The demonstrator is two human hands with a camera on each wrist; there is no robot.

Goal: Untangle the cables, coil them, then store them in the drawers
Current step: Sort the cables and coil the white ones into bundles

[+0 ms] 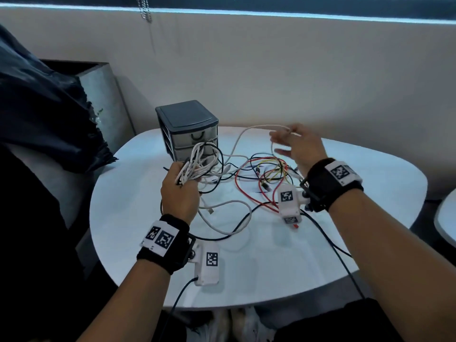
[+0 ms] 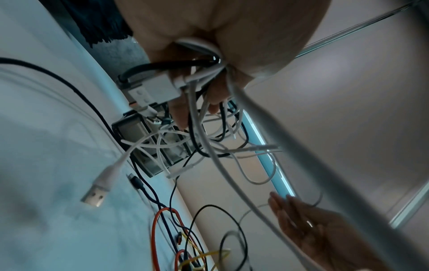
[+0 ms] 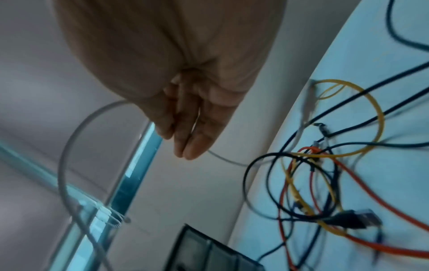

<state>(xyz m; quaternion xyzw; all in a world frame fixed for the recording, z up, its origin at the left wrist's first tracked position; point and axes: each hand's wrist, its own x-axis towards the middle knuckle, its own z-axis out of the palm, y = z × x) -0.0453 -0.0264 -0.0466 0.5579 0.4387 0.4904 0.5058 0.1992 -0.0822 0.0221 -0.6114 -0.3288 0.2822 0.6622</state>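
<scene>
hands (image 1: 179, 191) (image 1: 299, 144) lift limp white cables (image 1: 197, 164) beside boxy drawers (image 1: 188, 129).

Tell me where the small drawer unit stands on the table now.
In the head view the drawer unit stands upright at the far left part of the white table, just behind the bundle of white cables that the left hand grips.

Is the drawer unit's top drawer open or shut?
Shut. In the head view the top drawer sits flush in the drawer unit; no cables inside yet.

Office-like room. Rounded white surface (image 1: 370, 193) against plain wall (image 1: 271, 70); window blind chain (image 1: 145, 11) overhead. Small desktop drawer unit (image 1: 187, 124).
</scene>
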